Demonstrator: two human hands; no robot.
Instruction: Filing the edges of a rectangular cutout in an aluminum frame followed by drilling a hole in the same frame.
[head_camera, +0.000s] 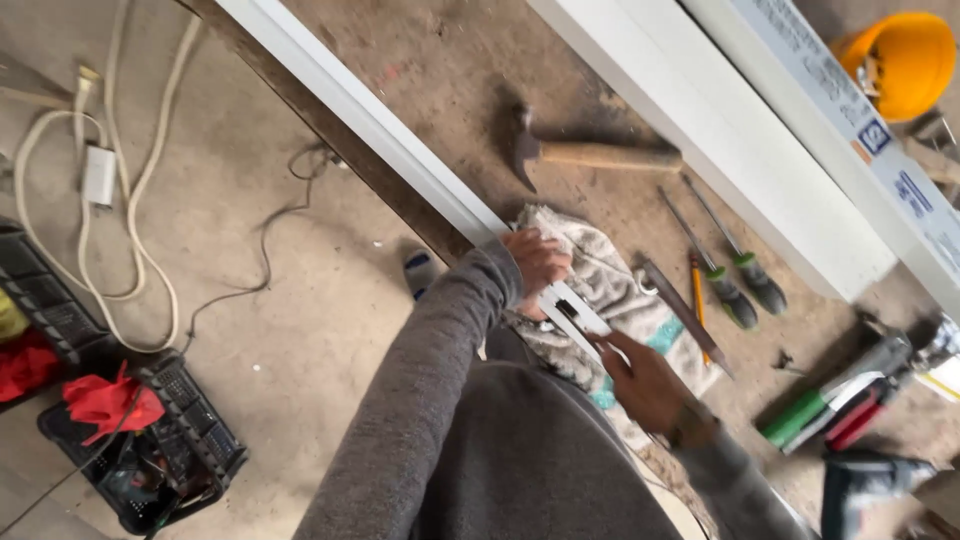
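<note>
My left hand (537, 260) is closed around a long white profile strip (380, 125) where it lies across a grey-white cloth (615, 285) on the dirty workbench (450, 60). My right hand (640, 382), with a band on its wrist, holds the strip's near end, fingertips beside a dark slot cut into it (572, 310). The two hands are a short way apart along the strip. Grey sleeves cover both arms.
Beyond the cloth lie a wooden-handled hammer (590, 155), two screwdrivers (745, 290), a pencil (697, 300) and a flat metal bar (680, 312). Wide white frame sections (730, 140) cross the bench. A yellow hard hat (900, 60), pliers (830, 410), a drill (870, 480), floor crates (150, 450) and white cables (90, 220) surround it.
</note>
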